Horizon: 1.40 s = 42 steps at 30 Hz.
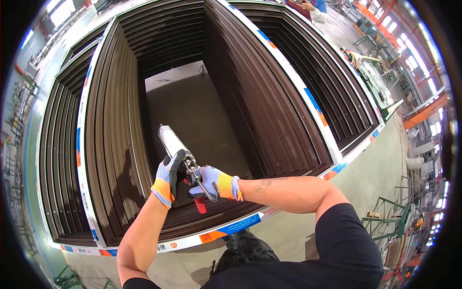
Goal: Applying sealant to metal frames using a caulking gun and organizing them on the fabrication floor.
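Note:
Both my hands wear grey-blue work gloves with black palms and yellow-orange cuffs. Between them is a caulking gun [174, 141] with a white cartridge, a metal rod at its rear and red grip parts; its nozzle points away from me, slightly left. My right hand [211, 182] is closed around the rear of the gun, near the rod and trigger. From the left side, my left hand [169, 174] grips the gun near the back end of the cartridge. Below them lies a deep stack of dark brown window frames [276, 108], topped by a frame in white printed film.
White film strips with blue and orange print [233, 227] run along the stack's near edge and its uprights. Concrete floor [195, 101] shows through the middle opening. Another person [314, 10] is at the far right. Green metal stands [392, 216] stand to the right.

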{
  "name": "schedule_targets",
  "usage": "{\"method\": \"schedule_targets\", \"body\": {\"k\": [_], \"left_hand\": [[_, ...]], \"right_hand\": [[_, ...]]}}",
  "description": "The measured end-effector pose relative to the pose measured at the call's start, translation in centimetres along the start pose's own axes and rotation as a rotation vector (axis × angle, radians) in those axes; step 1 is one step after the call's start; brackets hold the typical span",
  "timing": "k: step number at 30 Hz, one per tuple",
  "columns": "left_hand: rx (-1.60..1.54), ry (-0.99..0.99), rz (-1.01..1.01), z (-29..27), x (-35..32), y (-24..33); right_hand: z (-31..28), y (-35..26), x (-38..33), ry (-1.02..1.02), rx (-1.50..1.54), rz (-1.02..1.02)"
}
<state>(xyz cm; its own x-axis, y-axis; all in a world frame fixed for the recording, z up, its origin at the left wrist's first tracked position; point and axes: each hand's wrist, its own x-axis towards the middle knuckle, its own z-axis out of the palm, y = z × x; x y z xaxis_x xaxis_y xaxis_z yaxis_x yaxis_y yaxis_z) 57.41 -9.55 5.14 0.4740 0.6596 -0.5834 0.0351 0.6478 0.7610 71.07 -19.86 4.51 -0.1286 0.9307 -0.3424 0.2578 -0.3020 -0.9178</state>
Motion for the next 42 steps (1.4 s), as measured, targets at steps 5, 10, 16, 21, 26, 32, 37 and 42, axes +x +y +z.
{"method": "schedule_targets", "body": {"k": [5,10,16,21,26,32,37,42], "left_hand": [[-0.024,-0.021,-0.033,0.2,-0.5,0.5],[-0.056,0.005,-0.019,0.8,-0.8,0.4],[-0.009,0.030,-0.012,0.7,-0.7,0.6],[-0.021,0.018,-0.021,0.7,-0.6,0.5],[-0.067,0.009,-0.047,0.6,-0.8,0.7],[-0.061,0.009,-0.054,0.9,-1.0,0.9],[-0.043,0.010,-0.047,0.8,-0.6,0.6],[-0.055,0.001,-0.054,0.5,-0.4,0.6]], "right_hand": [[-0.1,-0.4,-0.1,-0.016,-0.013,0.042],[-0.1,-0.2,0.0,-0.014,-0.001,0.061],[-0.2,-0.7,0.1,-0.048,-0.017,0.071],[0.0,0.1,0.1,-0.003,-0.064,-0.017],[-0.3,-0.9,-0.4,0.003,-0.122,-0.058],[-0.3,-1.0,-0.5,-0.005,-0.063,-0.031],[0.3,0.8,0.3,0.046,-0.021,-0.102],[0.3,0.8,0.3,0.041,-0.044,-0.100]]}}
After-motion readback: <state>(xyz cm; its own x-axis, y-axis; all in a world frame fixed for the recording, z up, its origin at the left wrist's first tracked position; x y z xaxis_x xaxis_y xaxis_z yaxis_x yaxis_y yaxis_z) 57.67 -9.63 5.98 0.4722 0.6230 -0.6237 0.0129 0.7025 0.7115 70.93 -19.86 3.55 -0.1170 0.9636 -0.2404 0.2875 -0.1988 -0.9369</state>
